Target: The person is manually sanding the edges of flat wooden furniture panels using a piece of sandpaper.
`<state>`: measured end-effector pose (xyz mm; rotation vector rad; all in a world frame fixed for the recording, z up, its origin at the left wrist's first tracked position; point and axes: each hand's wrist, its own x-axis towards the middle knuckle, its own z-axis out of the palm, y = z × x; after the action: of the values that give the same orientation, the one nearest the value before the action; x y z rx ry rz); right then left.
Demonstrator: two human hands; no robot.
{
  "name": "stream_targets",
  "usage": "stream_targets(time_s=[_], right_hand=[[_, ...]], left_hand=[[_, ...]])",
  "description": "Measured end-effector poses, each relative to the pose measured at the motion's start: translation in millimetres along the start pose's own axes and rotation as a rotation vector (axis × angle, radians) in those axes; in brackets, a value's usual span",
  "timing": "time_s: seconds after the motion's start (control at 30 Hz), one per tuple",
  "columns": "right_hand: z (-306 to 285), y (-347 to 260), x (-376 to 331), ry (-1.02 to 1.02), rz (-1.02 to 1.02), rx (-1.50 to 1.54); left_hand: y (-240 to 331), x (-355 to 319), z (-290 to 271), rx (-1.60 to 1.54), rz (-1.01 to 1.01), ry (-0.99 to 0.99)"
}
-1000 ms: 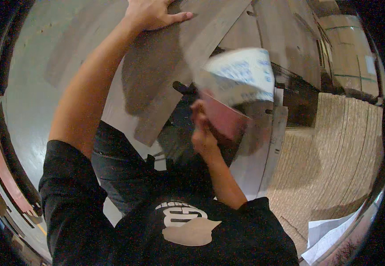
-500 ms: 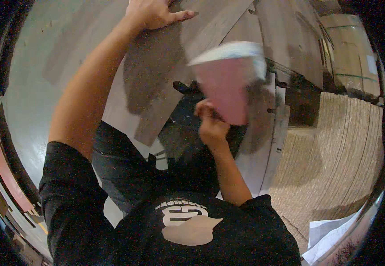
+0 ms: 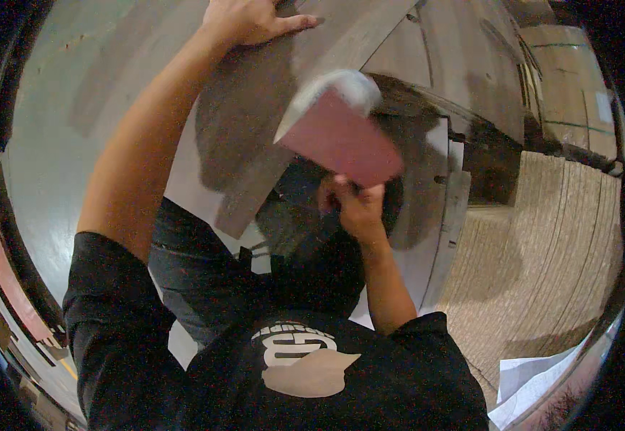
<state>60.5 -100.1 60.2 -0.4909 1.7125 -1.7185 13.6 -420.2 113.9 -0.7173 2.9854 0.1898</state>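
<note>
Left hand (image 3: 244, 20) flat and open, palm down, fingers spread, pressing on the top end of a long grey-brown wooden plank (image 3: 283, 108). Plank runs diagonally from upper right to lower left, its lower end stopping just above the person's dark-trousered knee (image 3: 183, 251).

Right hand (image 3: 352, 205) closed, pinching the lower edge of a reddish-brown sheet of sandpaper with a pale backing (image 3: 341, 133). Sheet is held up in the air, tilted, red face toward the camera, pale back curled over at its top edge. It sits in front of the plank's right side; can't tell if it touches the wood.

Surroundings: plank lies over a pale grey panel surface (image 3: 427, 215) with a white edge strip. Stack of tan fibreboard sheets (image 3: 542, 251) on the right, well apart from both hands. White paper sheets (image 3: 535, 384) at lower right. Grey floor (image 3: 61, 108) on the left. Person wears a black short-sleeved shirt (image 3: 291, 373).
</note>
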Motion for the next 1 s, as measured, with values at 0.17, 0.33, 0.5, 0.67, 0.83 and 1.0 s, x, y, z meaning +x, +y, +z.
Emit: stream_targets(time_s=[0.17,0.33,0.5,0.67,0.83,1.0], right_hand=[[-20,35,18,0.040,-0.357,-0.502],[-20,23,12,-0.186,-0.213,-0.235],[-24,24,17,-0.285,-0.306,-0.452],[-8,25,23,-0.155,-0.452,-0.734],[-16,-1,23,-0.322,-0.335,-0.676],[-4,-2,21,-0.232,-0.431,-0.817]], left_hand=[[2,1,1,-0.030,0.035,0.044],[3,-1,1,-0.004,0.011,0.019],[1,3,3,-0.004,0.012,0.027],[-4,1,10,-0.030,0.036,0.077],[0,2,8,-0.011,0.015,0.016],[0,0,7,0.007,0.007,0.028]])
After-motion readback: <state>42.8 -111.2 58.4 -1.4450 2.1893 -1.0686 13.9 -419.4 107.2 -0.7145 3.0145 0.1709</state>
